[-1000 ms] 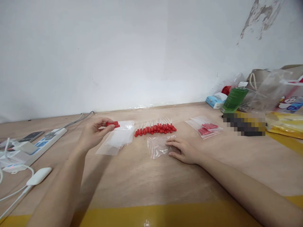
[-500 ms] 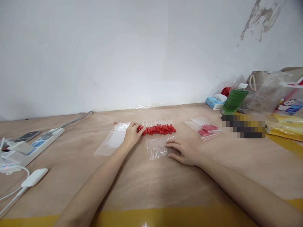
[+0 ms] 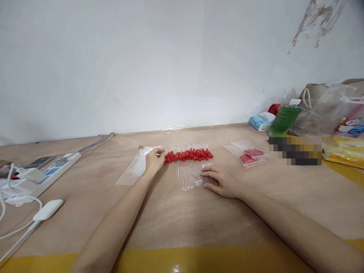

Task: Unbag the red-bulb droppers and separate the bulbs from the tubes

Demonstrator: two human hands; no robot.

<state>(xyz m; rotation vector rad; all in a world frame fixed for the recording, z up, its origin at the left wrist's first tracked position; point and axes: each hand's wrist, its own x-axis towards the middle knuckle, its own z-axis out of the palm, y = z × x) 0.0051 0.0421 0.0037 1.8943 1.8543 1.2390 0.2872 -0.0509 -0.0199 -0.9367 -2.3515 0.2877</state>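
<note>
A row of thin pale sticks with red tips point(image 3: 189, 154) lies on the table, red ends towards me. At its left end is my left hand point(image 3: 154, 160), fingers curled with thumb and forefinger close together beside the outermost sticks. Whatever those fingers may pinch is hidden. My right hand point(image 3: 223, 182) rests with its fingers apart, their tips at the right edge of a clear zip bag point(image 3: 190, 178) in front of the row. Partly behind my left hand lies a flat translucent bag with a white area point(image 3: 132, 170).
Right of the row, clear bags of red-tipped sticks point(image 3: 247, 153) lie flat. Further right stand a tissue box point(image 3: 259, 123), a green bottle point(image 3: 285, 119) and plastic bags point(image 3: 321, 113). A power strip point(image 3: 58, 170) with cables and a white adapter point(image 3: 48, 209) occupy the left.
My left hand has drawn slightly left, uncovering more red tips at the row's left end. My right hand stays at the clear zip bag. The view has shifted a little.
</note>
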